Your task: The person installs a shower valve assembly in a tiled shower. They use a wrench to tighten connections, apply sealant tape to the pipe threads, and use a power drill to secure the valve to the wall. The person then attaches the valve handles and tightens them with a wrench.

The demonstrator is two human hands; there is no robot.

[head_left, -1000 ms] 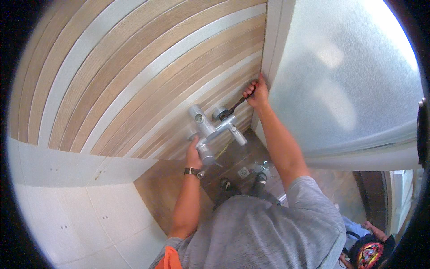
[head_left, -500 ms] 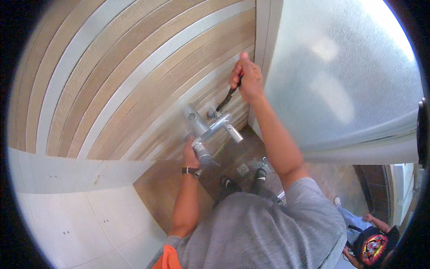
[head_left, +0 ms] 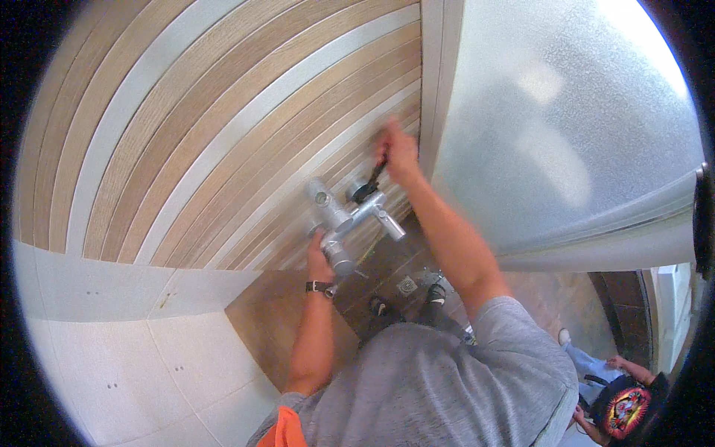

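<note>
A chrome shower mixer tap (head_left: 365,211) is mounted on the wood-striped wall, in the middle of the view. My left hand (head_left: 319,257) is closed around its left end, thumb up along the metal. My right hand (head_left: 401,155), a little blurred, grips the handle of a dark wrench (head_left: 377,176). The wrench head lies at the tap's right wall fitting, by a round chrome cover (head_left: 356,191). Its exact hold on the nut is too small to tell.
A frosted glass panel (head_left: 566,134) stands close to my right arm. White wall tiles (head_left: 112,357) are at the left. Below are a brown floor with a drain (head_left: 406,286) and my shoes. Another person (head_left: 622,402) is at the lower right.
My right hand has swung down and slightly left with the wrench handle, nearer to the tap. The left hand keeps its place on the tap's left end.
</note>
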